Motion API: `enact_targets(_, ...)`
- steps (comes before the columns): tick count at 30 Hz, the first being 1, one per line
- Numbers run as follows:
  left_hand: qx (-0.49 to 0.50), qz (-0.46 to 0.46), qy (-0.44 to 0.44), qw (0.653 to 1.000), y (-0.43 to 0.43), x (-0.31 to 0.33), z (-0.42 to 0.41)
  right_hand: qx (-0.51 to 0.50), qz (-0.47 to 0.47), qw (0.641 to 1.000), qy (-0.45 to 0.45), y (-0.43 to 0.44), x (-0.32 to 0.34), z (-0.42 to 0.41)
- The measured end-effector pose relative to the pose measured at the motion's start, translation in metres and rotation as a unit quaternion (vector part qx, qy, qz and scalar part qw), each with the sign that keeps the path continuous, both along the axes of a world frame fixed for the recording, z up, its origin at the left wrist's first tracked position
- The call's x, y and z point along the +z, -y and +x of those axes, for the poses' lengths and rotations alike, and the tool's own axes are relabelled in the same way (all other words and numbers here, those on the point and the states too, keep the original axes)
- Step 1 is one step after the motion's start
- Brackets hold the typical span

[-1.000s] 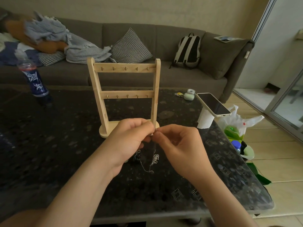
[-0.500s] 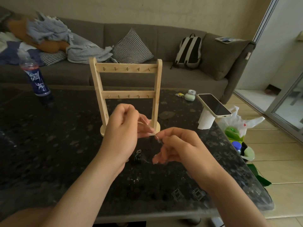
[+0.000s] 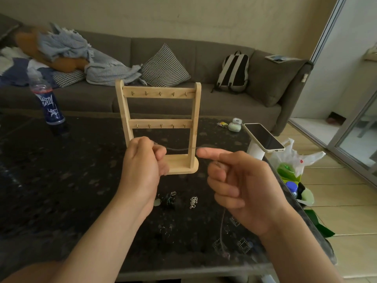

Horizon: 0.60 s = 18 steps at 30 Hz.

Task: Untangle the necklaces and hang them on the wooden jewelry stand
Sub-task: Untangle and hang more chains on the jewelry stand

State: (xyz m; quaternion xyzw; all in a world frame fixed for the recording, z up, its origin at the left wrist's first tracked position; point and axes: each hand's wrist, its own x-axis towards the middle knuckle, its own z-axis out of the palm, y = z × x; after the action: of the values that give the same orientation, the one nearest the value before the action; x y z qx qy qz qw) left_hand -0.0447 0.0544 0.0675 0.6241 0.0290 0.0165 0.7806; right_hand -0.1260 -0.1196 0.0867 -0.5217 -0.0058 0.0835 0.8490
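head view: you face a dark stone table (image 3: 61, 180) with a grey sofa (image 3: 204, 111) behind it
left hand: your left hand (image 3: 142, 166) is raised in front of the stand's base, fingers curled, pinching one end of the necklace between thumb and forefinger
right hand: your right hand (image 3: 240, 188) is up to the right of the base, index finger straight and pointing left, the other fingers curled in; the chain runs over the index tip and the thumb looks closed on it
necklace: thin necklace (image 3: 179, 149) pulled nearly level between both hands, in the air just in front of the stand's lower part; its far end hangs below your right hand, blurred
stand: wooden jewelry stand (image 3: 194, 123) upright mid-table, two bars of small hooks, nothing on them
other jewelry: dark tangle (image 3: 167, 200) and small silver chain (image 3: 193, 201) lie on the table between your wrists, just apart
table extras: blue bottle (image 3: 49, 103) far left, phone (image 3: 264, 136) propped at the right edge, small pale case (image 3: 234, 125) near it
sofa: checked cushion (image 3: 165, 67), backpack (image 3: 233, 72), heaped cloths at the left
floor: plastic bag (image 3: 293, 160) beside the table's right edge
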Motion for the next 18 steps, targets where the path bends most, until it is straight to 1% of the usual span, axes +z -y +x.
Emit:
enact_targets(2, 0.003, 0.029, -0.017, 0.999, -0.002, -0.001, -0.001, -0.019, -0.001, 1.0, -0.002, 0.002, 0.002, -0.001)
enact_targets(6, 0.002, 0.108, -0.03, 0.994, -0.005, -0.01, -0.005, -0.093, -0.062, 0.994, -0.009, 0.006, 0.001, -0.001)
enact_targets(9, -0.062, 0.095, -0.043, 0.993, -0.003, -0.012, -0.01, -0.149, -0.147, 0.978, -0.011, 0.008, -0.002, -0.003)
enact_targets(11, -0.122, 0.1, -0.028, 0.987, -0.001, -0.011, -0.015, -0.187, -0.209, 0.96, -0.019, 0.008, 0.0, -0.008)
enact_targets(12, -0.147, 0.107, -0.018, 0.983, 0.0, -0.011, -0.017, -0.207, -0.249, 0.946, -0.024, 0.007, 0.0, -0.011)
enact_targets(14, -0.179, 0.102, -0.007, 0.978, 0.003, -0.008, -0.022, -0.254, -0.346, 0.902, -0.028, 0.008, -0.002, -0.015)
enact_targets(16, -0.204, 0.074, -0.005, 0.976, 0.005, -0.004, -0.029, -0.292, -0.432, 0.853, 0.001, 0.008, -0.008, -0.018)
enact_targets(18, -0.232, 0.045, -0.001, 0.972, 0.008, -0.001, -0.037, -0.301, -0.505, 0.808, 0.037, 0.006, -0.011, -0.023)
